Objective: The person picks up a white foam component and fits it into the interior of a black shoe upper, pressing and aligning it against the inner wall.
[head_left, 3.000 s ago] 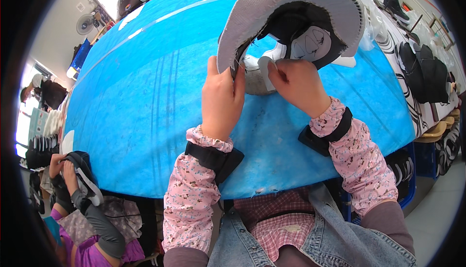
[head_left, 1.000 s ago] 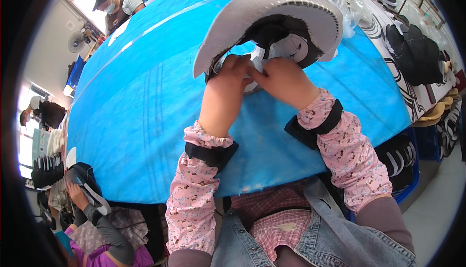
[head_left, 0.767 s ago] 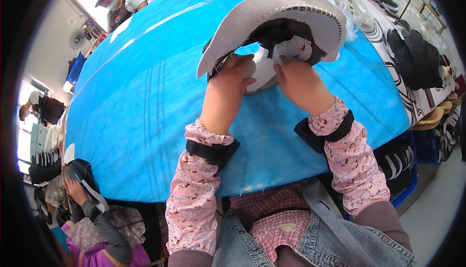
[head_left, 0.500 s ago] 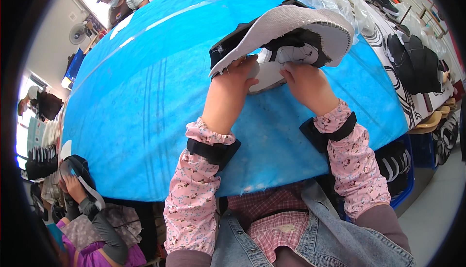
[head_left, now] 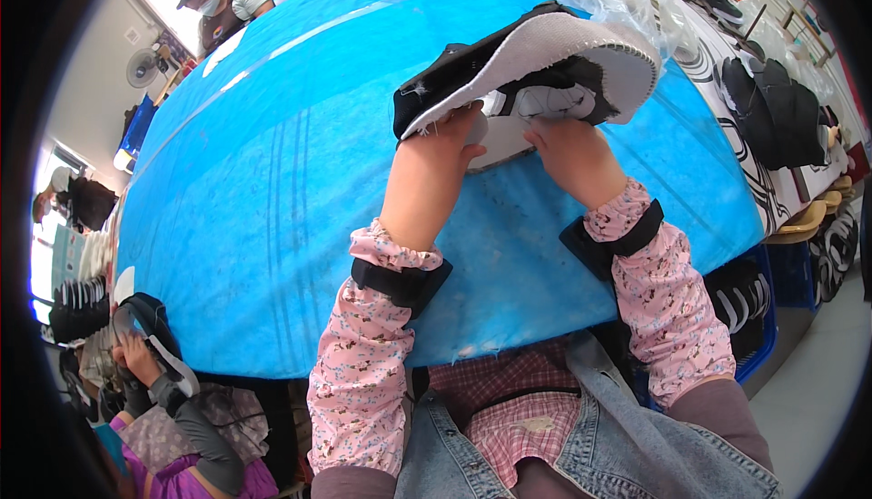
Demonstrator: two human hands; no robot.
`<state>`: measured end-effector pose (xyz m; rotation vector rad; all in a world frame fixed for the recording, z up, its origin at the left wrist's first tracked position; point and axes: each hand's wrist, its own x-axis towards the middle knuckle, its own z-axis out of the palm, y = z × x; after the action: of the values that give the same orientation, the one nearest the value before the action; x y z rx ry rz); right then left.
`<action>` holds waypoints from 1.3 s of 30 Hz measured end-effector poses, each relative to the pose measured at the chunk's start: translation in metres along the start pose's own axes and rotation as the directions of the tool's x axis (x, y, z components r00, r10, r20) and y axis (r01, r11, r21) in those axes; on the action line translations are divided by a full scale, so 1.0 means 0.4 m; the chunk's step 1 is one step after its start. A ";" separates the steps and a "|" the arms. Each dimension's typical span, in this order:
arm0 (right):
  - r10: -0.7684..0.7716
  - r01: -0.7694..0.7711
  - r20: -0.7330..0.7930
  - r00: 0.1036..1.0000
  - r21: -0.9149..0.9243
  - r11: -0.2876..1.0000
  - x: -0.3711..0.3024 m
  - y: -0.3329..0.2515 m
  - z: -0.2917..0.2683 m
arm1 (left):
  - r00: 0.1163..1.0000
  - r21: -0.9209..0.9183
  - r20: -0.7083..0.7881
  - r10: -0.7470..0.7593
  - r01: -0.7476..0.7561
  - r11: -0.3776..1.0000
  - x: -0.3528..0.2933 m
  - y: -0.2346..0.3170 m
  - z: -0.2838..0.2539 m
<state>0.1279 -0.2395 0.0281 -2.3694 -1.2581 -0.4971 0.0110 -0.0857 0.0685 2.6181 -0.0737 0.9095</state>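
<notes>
You have the upper point(head_left: 545, 49), black with a pale stitched rim, up over the near part of the blue tabletop point(head_left: 291, 208), tilted so its opening faces you. Your left hand point(head_left: 440, 167) grips its left end, fingers tucked under the edge and thumb apart; a grey piece point(head_left: 475, 129) shows between them. Your right hand point(head_left: 577, 154) is at the opening with its fingers bent inward—whether it pinches the lining, I cannot tell. Between your hands shows a white piece point(head_left: 505, 140), mostly hidden.

Past the upper, a clear bag point(head_left: 627, 0) lies near the far right, and black uppers point(head_left: 772, 118) are piled to your right. At lower left a co-worker's hand point(head_left: 138, 358) is on a black shoe point(head_left: 168, 340)—well apart from yours. Another co-worker point(head_left: 227, 13) sits at the far left.
</notes>
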 end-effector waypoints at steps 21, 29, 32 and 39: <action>-0.045 0.058 0.057 0.997 -0.266 0.962 -0.007 -0.023 -0.025 | 1.000 -0.029 -0.018 -0.019 0.019 0.999 -0.006 -0.021 -0.010; 0.205 -0.283 0.209 0.956 0.477 0.832 0.017 -0.031 -0.036 | 0.992 -0.175 -0.027 -0.125 0.118 0.978 -0.014 -0.071 -0.005; 0.167 -0.293 0.241 0.956 0.778 0.555 0.055 -0.028 0.045 | 0.957 -0.380 0.031 -0.288 0.278 0.882 -0.030 -0.096 -0.007; 0.217 -0.215 0.038 0.976 0.373 0.903 0.124 -0.072 0.098 | 0.929 -0.428 0.052 -0.367 0.353 0.832 -0.037 -0.112 -0.001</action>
<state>0.1346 -0.1704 0.0244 -2.1404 -0.9684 -0.1703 0.0067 -0.0449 0.0453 2.1046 0.2018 0.7030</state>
